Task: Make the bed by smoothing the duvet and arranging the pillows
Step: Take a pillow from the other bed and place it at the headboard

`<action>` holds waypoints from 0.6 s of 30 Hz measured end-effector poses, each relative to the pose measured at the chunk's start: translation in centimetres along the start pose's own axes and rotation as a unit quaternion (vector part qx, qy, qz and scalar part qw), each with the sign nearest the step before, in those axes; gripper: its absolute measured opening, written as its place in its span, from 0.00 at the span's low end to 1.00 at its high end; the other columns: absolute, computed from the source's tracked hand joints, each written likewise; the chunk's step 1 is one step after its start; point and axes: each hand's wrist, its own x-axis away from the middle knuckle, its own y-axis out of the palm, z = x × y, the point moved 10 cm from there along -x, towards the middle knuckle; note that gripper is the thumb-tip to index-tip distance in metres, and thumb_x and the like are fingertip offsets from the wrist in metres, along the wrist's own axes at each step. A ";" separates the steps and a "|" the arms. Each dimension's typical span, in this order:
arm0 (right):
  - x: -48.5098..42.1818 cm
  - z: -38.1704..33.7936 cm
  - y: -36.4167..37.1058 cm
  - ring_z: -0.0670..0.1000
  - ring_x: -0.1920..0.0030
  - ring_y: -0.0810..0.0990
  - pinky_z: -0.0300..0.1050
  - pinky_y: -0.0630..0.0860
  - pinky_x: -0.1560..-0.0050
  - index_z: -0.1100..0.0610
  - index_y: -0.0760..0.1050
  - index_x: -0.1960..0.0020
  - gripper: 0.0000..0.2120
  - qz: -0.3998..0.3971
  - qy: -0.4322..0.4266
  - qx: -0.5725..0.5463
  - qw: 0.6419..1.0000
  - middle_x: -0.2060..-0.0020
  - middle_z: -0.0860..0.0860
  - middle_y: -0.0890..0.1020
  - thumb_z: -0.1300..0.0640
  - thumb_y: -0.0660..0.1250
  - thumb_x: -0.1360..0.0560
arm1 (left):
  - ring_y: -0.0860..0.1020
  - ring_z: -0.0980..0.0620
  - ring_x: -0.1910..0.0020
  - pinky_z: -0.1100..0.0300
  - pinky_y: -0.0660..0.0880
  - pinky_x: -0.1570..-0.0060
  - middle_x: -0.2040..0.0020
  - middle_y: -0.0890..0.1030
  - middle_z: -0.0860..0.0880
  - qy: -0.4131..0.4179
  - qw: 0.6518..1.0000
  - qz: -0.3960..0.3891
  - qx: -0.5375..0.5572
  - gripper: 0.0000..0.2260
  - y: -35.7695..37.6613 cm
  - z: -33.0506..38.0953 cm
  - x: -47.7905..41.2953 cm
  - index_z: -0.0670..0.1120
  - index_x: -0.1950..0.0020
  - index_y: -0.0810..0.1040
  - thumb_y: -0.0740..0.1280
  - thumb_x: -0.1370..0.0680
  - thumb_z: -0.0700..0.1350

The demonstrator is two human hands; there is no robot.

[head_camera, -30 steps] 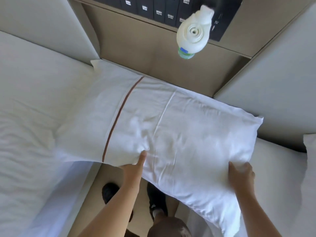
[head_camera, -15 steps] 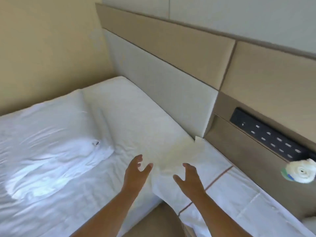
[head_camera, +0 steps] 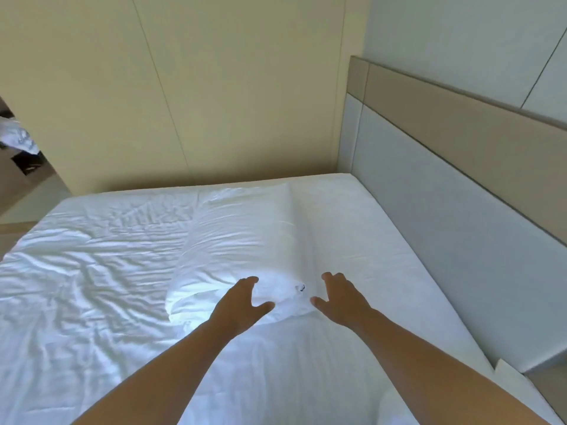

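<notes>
Up by the headboard [head_camera: 445,225], head view: white bundle [head_camera: 242,240] is lying across the bed [head_camera: 352,216], sitting clear of the padded panel, near end pointing at the camera.
Left hand [head_camera: 242,302]: hovering over the bundle's near end, fingers [head_camera: 250,281] spread and released, gripping nothing; can't tell if it's touching.
Right hand [head_camera: 340,299]: same deal, splayed loose just beside the end with the little tag [head_camera: 300,288].
Bundle look: puffy, rolled or folded, probably the duvet, can't say for sure.
Progress: looking early tbh, sheet [head_camera: 92,271] is sitting all wrinkled, nothing is getting smoothed yet, no pillows arranged at the head.
</notes>
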 end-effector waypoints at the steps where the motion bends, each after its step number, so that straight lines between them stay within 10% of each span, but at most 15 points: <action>1: -1.3 -0.6 0.0 0.58 0.35 0.72 0.53 0.74 0.39 0.56 0.62 0.27 0.30 -0.005 -0.008 0.002 1.000 0.34 0.57 0.69 0.40 0.61 0.21 | 0.63 0.54 0.24 0.60 0.61 0.29 0.23 0.65 0.52 -0.008 1.000 0.000 -0.010 0.36 -0.3 -0.7 -0.6 0.48 0.21 0.61 0.67 0.24 0.62; 18: -14.8 1.8 3.7 0.56 0.30 0.71 0.48 0.70 0.34 0.57 0.61 0.24 0.35 -0.077 0.101 -0.227 0.966 0.29 0.57 0.69 0.39 0.65 0.23 | 0.67 0.53 0.27 0.57 0.66 0.30 0.25 0.68 0.54 0.002 0.998 -0.006 -0.064 0.33 -1.4 1.5 -17.5 0.50 0.24 0.66 0.66 0.24 0.64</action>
